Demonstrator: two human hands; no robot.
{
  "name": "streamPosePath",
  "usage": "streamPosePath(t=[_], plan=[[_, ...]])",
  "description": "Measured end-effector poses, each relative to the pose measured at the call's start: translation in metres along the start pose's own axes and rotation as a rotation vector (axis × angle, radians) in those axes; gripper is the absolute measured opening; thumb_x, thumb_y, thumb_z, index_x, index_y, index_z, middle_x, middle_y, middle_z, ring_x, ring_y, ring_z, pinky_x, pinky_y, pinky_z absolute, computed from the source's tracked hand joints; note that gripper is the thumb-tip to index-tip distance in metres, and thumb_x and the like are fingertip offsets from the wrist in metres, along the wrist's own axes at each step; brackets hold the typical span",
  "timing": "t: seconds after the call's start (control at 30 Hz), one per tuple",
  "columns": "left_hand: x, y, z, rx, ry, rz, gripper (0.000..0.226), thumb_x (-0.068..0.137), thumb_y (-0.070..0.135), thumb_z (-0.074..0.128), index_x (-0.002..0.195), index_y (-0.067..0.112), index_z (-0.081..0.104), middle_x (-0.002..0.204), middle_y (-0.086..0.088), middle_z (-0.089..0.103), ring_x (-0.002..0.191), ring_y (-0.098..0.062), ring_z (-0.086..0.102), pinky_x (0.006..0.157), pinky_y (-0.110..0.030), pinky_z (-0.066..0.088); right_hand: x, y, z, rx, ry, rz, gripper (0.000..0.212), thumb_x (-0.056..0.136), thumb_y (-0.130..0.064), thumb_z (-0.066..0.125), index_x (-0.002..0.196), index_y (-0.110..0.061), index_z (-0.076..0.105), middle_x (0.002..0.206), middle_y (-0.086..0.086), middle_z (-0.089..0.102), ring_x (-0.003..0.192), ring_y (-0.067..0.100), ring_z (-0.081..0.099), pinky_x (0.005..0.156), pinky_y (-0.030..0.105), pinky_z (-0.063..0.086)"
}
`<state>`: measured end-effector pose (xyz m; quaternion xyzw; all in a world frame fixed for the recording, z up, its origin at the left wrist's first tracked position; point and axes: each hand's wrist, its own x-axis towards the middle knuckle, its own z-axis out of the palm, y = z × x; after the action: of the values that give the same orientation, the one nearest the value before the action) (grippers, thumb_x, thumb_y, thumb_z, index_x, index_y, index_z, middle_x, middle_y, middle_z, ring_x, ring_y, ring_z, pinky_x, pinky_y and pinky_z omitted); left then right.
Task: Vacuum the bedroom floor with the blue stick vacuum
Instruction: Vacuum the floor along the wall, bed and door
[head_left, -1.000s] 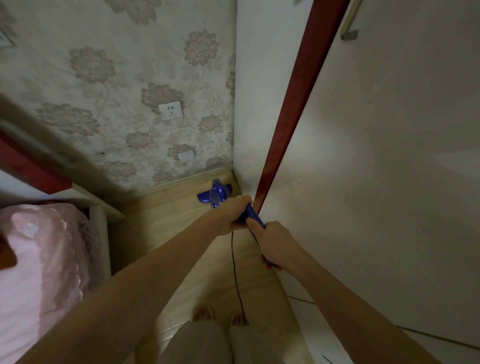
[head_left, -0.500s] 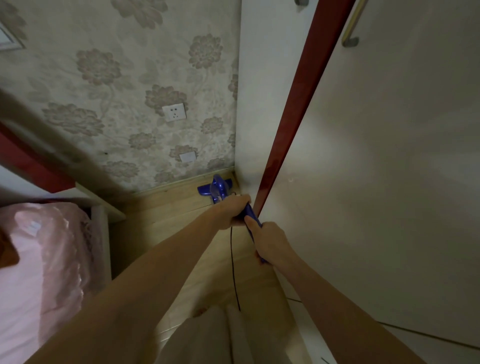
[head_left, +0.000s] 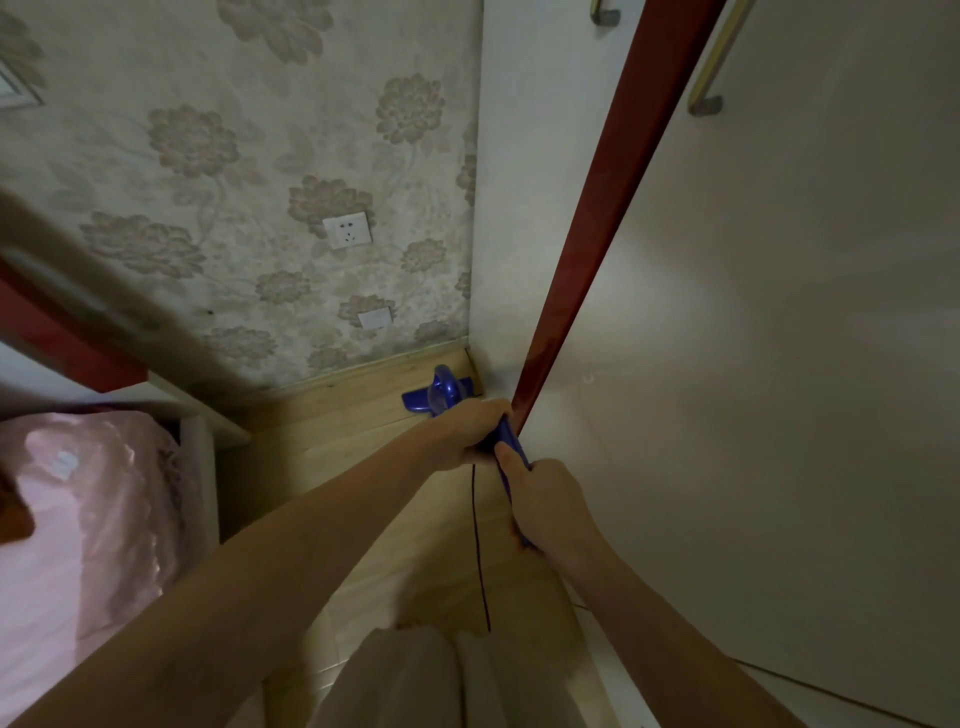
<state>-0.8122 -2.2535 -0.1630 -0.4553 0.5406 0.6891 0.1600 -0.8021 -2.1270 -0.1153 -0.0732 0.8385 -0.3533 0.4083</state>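
left hand: my left hand (head_left: 462, 431) is wrapped round the upper handle of the blue stick vacuum (head_left: 511, 457), fingers curled tight on it.
right hand: my right hand (head_left: 545, 506) grips the same handle lower, nearer my body, also closed round it.
vacuum head: the vacuum head (head_left: 439, 397) sits on the wooden floor (head_left: 332, 457), right in the corner where the skirting board (head_left: 363, 371) meets the white panel beside the wardrobe door (head_left: 779, 364).
change: over the last second the head has pushed a little deeper into that corner and my hands have followed it forward.
cord: the black cord (head_left: 479, 545) hangs from the handle toward my legs.
meaning: i judge this corner is about done; the strip beside the bed (head_left: 78, 519) likely comes next.
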Motion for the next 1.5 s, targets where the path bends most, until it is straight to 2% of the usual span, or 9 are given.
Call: streamPosePath(t=[0.2,0.27,0.33,0.43,0.87,1.0,1.13,1.4,1.5], plan=[[0.023,-0.003,-0.012,0.048,0.04,-0.007,0.017,0.094,0.019,0.048,0.107,0.007,0.046,0.078,-0.008,0.058,0.064,-0.017,0.059,0.059,-0.028,0.053,0.034,0.017,0.032,-0.093,0.007,0.028,0.051,0.093,-0.065,0.034,0.083,-0.02,0.055,0.07,0.007,0.062,0.06,0.026,0.064,0.066,0.046,0.059],[0.031,-0.001,-0.012,-0.007,0.046,-0.003,0.024,0.094,0.019,0.049,0.114,0.007,0.043,0.079,-0.008,0.058,0.064,-0.017,0.06,0.057,-0.028,0.054,0.044,0.014,0.027,-0.078,-0.015,0.039,0.047,0.096,-0.06,0.036,0.085,-0.018,0.054,0.067,0.003,0.057,0.054,0.019,0.058,0.061,0.037,0.059],[0.037,0.007,-0.005,-0.035,0.037,0.013,0.011,0.095,0.018,0.047,0.1,0.008,0.047,0.077,-0.008,0.056,0.063,-0.015,0.057,0.058,-0.026,0.053,0.055,0.009,0.011,-0.082,-0.01,0.038,0.044,0.099,-0.052,0.038,0.095,-0.011,0.055,0.069,0.0,0.053,0.051,0.011,0.051,0.046,0.022,0.047],[0.043,0.024,0.011,-0.077,0.073,0.037,0.014,0.097,0.017,0.045,0.084,0.012,0.046,0.074,-0.007,0.054,0.063,-0.015,0.055,0.055,-0.024,0.053,0.066,0.001,-0.022,-0.15,0.013,0.022,0.043,0.1,-0.049,0.039,0.104,-0.008,0.052,0.072,0.003,0.054,0.048,0.011,0.049,0.032,0.013,0.033],[0.026,0.016,0.043,-0.149,0.025,0.028,0.016,0.096,0.019,0.048,0.082,0.012,0.047,0.075,-0.006,0.053,0.066,-0.015,0.055,0.064,-0.028,0.054,0.031,0.005,-0.053,-0.25,-0.013,0.043,0.043,0.101,-0.051,0.035,0.097,-0.01,0.048,0.066,0.003,0.056,0.039,0.009,0.047,0.032,0.014,0.032],[0.019,0.01,0.04,-0.135,0.01,0.012,0.016,0.097,0.02,0.049,0.084,0.011,0.047,0.078,-0.007,0.054,0.069,-0.016,0.056,0.079,-0.033,0.054,0.017,0.008,-0.051,-0.191,-0.033,0.027,0.04,0.101,-0.048,0.037,0.091,-0.011,0.048,0.062,0.004,0.055,0.025,0.002,0.043,0.031,0.012,0.032],[0.028,0.008,0.044,-0.118,0.034,0.016,0.013,0.097,0.021,0.048,0.09,0.009,0.048,0.079,-0.007,0.053,0.069,-0.017,0.056,0.078,-0.034,0.054,0.028,0.016,-0.05,-0.173,-0.014,0.008,0.042,0.1,-0.05,0.039,0.085,-0.012,0.05,0.063,0.004,0.056,0.025,0.001,0.042,0.032,0.012,0.032],[0.056,-0.002,0.05,-0.058,0.093,0.04,0.01,0.095,0.02,0.045,0.094,0.01,0.045,0.082,-0.008,0.051,0.069,-0.018,0.055,0.056,-0.027,0.05,0.053,0.037,-0.037,-0.112,-0.056,0.025,0.038,0.102,-0.044,0.036,0.08,-0.016,0.046,0.061,0.005,0.05,0.025,0.001,0.04,0.032,0.014,0.033],[0.06,0.002,0.05,-0.046,0.076,0.044,0.009,0.093,0.02,0.045,0.091,0.011,0.046,0.085,-0.009,0.054,0.073,-0.02,0.057,0.063,-0.031,0.056,0.059,0.036,-0.039,-0.083,-0.055,0.042,0.039,0.102,-0.046,0.037,0.085,-0.012,0.049,0.062,0.006,0.051,0.025,0.001,0.041,0.031,0.013,0.032]])
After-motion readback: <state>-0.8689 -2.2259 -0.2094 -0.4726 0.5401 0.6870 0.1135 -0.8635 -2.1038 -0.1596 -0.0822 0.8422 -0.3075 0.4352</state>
